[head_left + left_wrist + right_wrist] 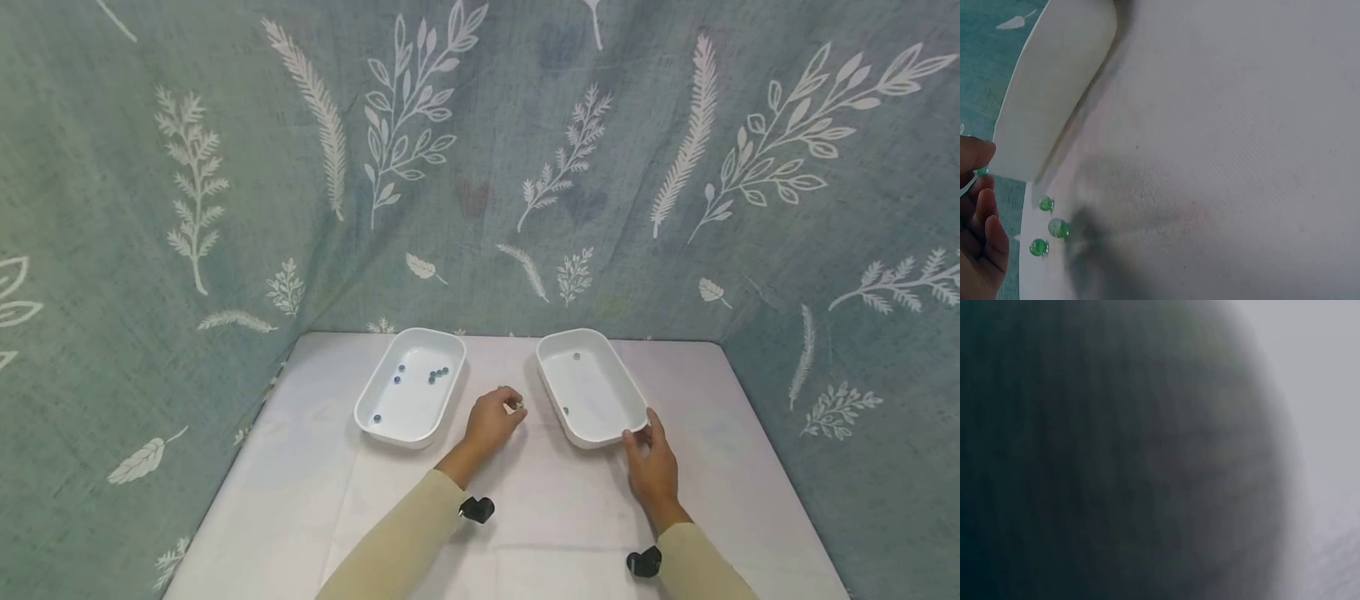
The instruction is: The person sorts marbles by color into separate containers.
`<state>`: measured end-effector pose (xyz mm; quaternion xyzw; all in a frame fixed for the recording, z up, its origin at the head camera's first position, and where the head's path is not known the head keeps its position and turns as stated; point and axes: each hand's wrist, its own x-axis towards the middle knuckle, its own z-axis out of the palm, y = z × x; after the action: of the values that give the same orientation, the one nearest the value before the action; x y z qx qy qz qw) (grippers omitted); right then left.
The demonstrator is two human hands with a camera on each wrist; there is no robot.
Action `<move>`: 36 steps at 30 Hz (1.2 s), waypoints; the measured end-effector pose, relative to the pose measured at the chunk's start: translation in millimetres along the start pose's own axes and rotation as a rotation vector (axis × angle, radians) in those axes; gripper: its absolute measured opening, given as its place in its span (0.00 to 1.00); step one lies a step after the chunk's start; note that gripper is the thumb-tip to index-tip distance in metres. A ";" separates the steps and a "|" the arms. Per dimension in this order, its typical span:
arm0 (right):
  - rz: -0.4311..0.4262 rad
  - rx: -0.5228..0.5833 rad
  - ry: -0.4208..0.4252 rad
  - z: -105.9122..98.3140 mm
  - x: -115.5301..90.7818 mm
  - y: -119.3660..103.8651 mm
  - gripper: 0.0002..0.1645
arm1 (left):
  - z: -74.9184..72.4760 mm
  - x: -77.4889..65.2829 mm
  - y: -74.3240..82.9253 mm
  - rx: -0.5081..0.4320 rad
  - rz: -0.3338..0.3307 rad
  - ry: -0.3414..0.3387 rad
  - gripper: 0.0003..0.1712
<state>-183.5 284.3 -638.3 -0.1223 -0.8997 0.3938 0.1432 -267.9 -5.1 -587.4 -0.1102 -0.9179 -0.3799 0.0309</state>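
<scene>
While left hand [492, 419] pinches marble [983, 170], right hand [652, 468] (seemingly) grips tray [594, 396].

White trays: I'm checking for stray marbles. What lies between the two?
In the head view, the left hand, pinching a green marble; the left wrist view also shows three loose green marbles on the cloth there, by one tray.

Left grip [491, 421] pinched, right grip [652, 468] thumb [631, 446] apart, forearms [401, 533] angled inward

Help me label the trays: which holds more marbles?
The left tray: several blue marbles, while the right tray, which the right hand touches, shows only two marbles.
</scene>
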 end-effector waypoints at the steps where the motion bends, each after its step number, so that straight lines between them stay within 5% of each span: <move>1: -0.002 0.000 -0.001 0.1 -0.2 -0.2 0.45 | -0.2 -0.1 1.5 0.000 0.000 -0.004 0.08; 21: 0.028 -0.010 0.004 1.1 -1.0 -3.0 0.43 | -6.3 10.3 30.9 0.036 0.054 -0.062 0.10; 36: 0.007 0.033 0.004 -1.8 -2.1 -2.4 0.45 | 7.7 20.8 48.8 0.074 0.070 -0.133 0.14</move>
<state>-181.2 283.2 -635.7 -0.1236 -0.8925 0.4087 0.1455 -276.9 37.6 -556.3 -0.1658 -0.9269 -0.3365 -0.0126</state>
